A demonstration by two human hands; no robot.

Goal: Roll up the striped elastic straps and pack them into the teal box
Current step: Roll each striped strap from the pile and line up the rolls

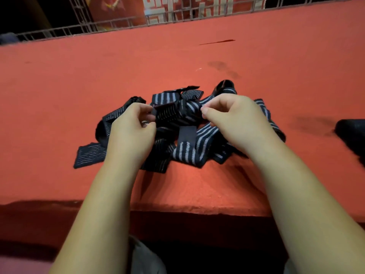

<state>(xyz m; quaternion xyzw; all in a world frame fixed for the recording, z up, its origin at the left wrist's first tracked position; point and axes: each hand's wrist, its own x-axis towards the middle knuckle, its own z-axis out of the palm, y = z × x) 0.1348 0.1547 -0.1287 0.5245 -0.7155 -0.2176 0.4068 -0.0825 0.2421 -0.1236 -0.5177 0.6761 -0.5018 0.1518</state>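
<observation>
Both bare forearms extended forward from the bottom edge, converging toward the middle. The left hand [130, 125] pinched one end of a rolled strap [175, 114] with curled fingers, and the right hand [233, 119] pinched the other end.

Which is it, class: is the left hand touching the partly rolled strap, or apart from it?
Touching. The head view shows the left hand pinching one end of the partly rolled strap; the right hand pinches the other end.
</observation>
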